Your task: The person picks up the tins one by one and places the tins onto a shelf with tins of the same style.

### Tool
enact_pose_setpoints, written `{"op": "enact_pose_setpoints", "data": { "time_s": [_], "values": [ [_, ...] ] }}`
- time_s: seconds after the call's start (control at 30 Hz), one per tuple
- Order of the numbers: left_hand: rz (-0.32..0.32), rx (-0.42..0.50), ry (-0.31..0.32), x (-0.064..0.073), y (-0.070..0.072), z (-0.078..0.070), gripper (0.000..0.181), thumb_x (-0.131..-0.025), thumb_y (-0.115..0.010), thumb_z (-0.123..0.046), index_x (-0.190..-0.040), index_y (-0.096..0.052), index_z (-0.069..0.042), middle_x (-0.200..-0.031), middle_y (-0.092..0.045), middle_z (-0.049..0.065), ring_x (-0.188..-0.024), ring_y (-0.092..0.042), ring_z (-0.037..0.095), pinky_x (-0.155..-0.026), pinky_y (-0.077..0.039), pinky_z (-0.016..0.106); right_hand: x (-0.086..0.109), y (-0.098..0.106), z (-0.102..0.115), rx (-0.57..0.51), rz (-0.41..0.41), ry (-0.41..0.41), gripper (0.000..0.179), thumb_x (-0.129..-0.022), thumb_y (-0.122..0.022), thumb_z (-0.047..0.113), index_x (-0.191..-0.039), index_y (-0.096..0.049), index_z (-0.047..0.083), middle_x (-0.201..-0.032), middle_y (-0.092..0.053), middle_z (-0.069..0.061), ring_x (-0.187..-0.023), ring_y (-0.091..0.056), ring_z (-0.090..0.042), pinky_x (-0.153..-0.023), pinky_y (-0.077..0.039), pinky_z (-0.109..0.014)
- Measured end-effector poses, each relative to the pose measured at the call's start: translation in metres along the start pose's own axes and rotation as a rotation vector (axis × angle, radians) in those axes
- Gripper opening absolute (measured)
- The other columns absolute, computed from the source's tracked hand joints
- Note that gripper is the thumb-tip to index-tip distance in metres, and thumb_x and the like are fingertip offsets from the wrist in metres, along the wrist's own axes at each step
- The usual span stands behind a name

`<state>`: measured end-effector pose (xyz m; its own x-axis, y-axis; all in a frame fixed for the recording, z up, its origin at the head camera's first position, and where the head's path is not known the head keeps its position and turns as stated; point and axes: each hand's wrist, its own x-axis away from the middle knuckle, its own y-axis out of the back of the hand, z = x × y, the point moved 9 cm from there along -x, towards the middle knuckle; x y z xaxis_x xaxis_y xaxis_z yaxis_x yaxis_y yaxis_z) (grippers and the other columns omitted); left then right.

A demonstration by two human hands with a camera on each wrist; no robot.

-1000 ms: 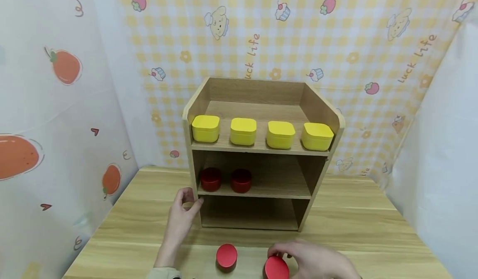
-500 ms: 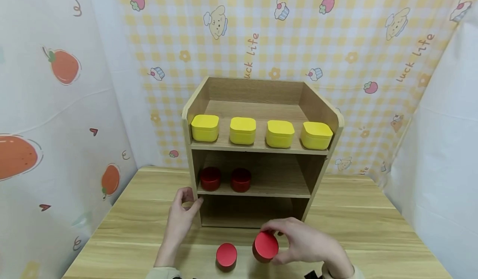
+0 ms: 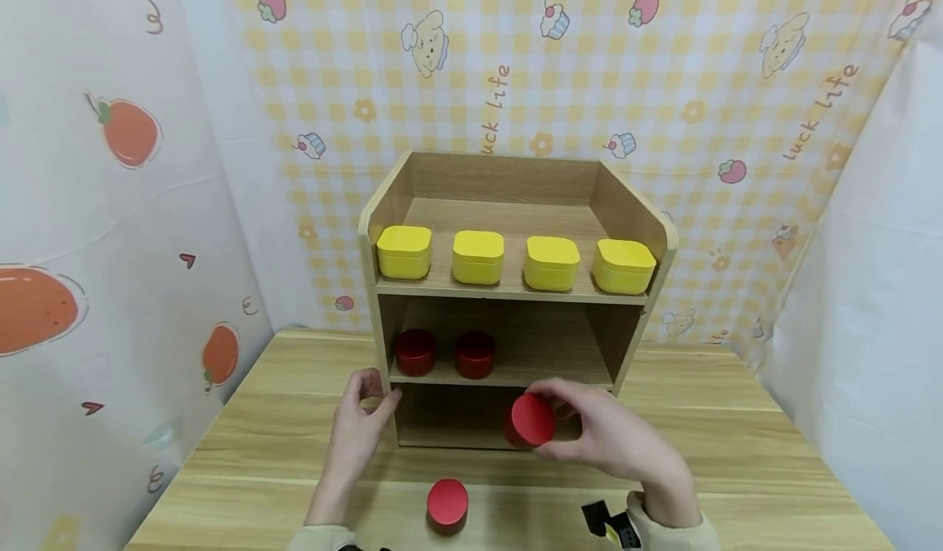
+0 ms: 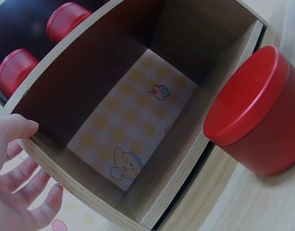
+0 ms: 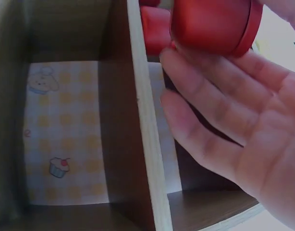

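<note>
My right hand (image 3: pixel 619 440) holds a red round lidded tin (image 3: pixel 532 420) between thumb and fingers, its lid tilted toward me. In the right wrist view this tin (image 5: pixel 212 24) is at the middle compartment's opening, just past the board's front edge. My left hand (image 3: pixel 358 420) grips the left side panel of the wooden shelf unit (image 3: pixel 504 181), thumb at its front edge and fingers along the outside. Two red tins, one at the left (image 3: pixel 416 353) and one beside it (image 3: pixel 475 354), stand on the middle shelf. Another red tin (image 3: pixel 447 506) stands on the table before the unit.
Several yellow square lidded boxes (image 3: pixel 479 258) line the top shelf's front. The wood-grain table (image 3: pixel 737 436) reaches out to both sides of the unit. A checked cloth (image 3: pixel 545 84) hangs behind, with white sheets at left and right.
My right hand has lifted the red tin from the table and carried it up and forward toward the shelf unit. The left hand stays in place.
</note>
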<state>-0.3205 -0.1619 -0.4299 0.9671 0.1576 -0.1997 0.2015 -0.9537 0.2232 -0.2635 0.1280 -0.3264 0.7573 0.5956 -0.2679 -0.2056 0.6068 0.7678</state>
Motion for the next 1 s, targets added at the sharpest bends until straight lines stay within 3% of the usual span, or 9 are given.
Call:
{"op": "enact_pose_setpoints", "data": {
  "time_s": [0.2,0.53,1.0],
  "values": [
    [-0.005,0.004,-0.007,-0.001,-0.002,-0.001,0.031,-0.092,-0.069,-0.015,-0.117,-0.051,-0.008,-0.110,-0.054,0.009,-0.105,-0.050,0.017,-0.081,-0.048,0.024,-0.005,0.018,-0.008,0.023,-0.159,-0.078,0.053,-0.079,-0.083,0.024,-0.124,-0.058,0.014,-0.105,-0.063,0.010,-0.092,-0.060,-0.009,-0.078,-0.053,-0.031],
    [-0.002,-0.002,-0.014,-0.002,0.000,-0.002,0.033,-0.093,-0.068,-0.016,-0.119,-0.050,-0.008,-0.110,-0.053,0.009,-0.106,-0.049,0.017,-0.082,-0.048,0.024,-0.013,0.035,-0.006,0.157,-0.413,-0.068,0.055,-0.077,-0.085,0.027,-0.122,-0.060,0.010,-0.109,-0.064,0.005,-0.094,-0.061,-0.010,-0.080,-0.054,-0.035],
    [0.000,0.005,-0.004,-0.001,0.000,0.001,0.033,-0.094,-0.068,-0.019,-0.119,-0.050,-0.009,-0.111,-0.053,0.008,-0.108,-0.049,0.017,-0.082,-0.048,0.023,-0.024,0.027,-0.035,0.244,-0.478,-0.164,0.058,-0.082,-0.079,0.032,-0.127,-0.059,0.001,-0.119,-0.065,-0.012,-0.109,-0.060,-0.031,-0.092,-0.048,-0.048]
  ]
}}
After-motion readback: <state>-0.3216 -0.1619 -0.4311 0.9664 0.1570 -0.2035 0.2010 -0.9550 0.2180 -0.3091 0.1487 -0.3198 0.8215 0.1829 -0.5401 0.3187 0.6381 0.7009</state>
